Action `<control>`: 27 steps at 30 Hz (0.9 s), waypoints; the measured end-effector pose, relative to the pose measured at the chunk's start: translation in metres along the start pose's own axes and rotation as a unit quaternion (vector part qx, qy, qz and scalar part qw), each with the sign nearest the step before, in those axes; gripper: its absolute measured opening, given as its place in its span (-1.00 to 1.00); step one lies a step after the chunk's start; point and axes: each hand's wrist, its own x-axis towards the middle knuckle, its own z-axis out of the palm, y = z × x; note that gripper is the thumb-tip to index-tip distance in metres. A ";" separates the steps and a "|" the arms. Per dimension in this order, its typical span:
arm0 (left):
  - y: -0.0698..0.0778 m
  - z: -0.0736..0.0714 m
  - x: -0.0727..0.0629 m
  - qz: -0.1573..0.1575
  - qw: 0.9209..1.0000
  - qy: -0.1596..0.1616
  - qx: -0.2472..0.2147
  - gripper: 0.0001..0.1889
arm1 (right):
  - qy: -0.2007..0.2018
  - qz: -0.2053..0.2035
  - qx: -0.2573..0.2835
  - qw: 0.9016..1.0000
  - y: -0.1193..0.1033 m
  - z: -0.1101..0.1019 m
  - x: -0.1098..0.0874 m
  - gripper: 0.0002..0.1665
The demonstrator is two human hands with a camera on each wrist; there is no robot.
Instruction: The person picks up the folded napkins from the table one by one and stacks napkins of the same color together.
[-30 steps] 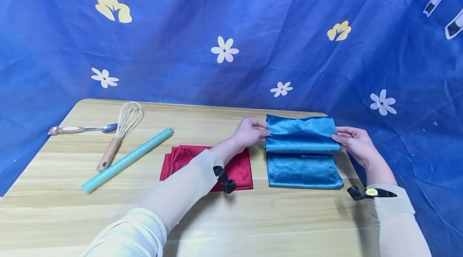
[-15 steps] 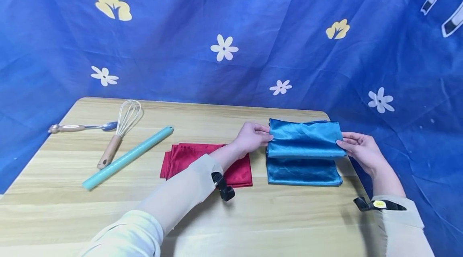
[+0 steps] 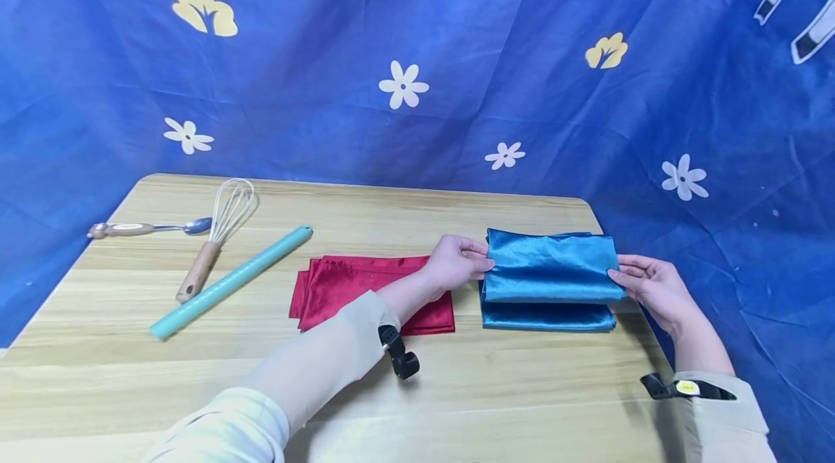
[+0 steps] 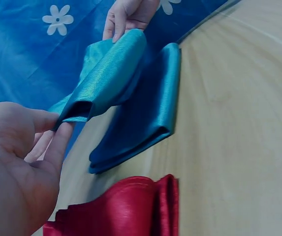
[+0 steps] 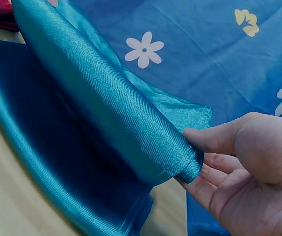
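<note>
A shiny teal satin cloth is held by both hands at the right of the table, its upper layer lifted and doubled over the lower layer lying on the wood. My left hand pinches its left edge between thumb and fingers. At the opposite edge my right hand pinches the cloth, thumb on top and fingers beneath, as the right wrist view of the cloth shows. Under my left forearm lies a folded red cloth, partly hidden by the arm; its near end appears in the left wrist view.
On the table's left side lie a spoon, a whisk with a wooden handle and a long turquoise rod. A blue flowered curtain hangs along the back and right edges.
Both hands have drawn the raised layer of the teal cloth toward the near side, so less of the lower layer shows. The red cloth and the utensils stay put.
</note>
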 end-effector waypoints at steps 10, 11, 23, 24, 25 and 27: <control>-0.021 0.003 -0.003 -0.019 1.000 -0.009 -0.005 -0.72 | -0.003 0.017 0.008 1.000 0.021 0.006 -0.002 -0.67; -0.023 0.004 -0.003 -0.020 1.000 -0.009 -0.006 -0.73 | -0.005 0.018 0.012 1.000 0.023 0.006 -0.002 -0.69; -0.031 0.006 -0.005 -0.026 0.999 -0.015 0.012 -0.73 | -0.012 0.041 0.011 0.999 0.039 0.006 -0.004 -0.66; -0.031 0.006 -0.005 -0.028 0.999 -0.015 0.014 -0.73 | -0.010 0.044 0.006 0.999 0.039 0.006 -0.004 -0.61; -0.031 0.006 -0.004 -0.031 0.999 -0.015 0.015 -0.73 | -0.011 0.045 0.000 0.999 0.040 0.006 -0.004 -0.59; -0.031 0.006 -0.003 -0.037 0.999 -0.015 0.016 -0.73 | -0.012 0.045 -0.014 0.999 0.042 0.006 -0.004 -0.54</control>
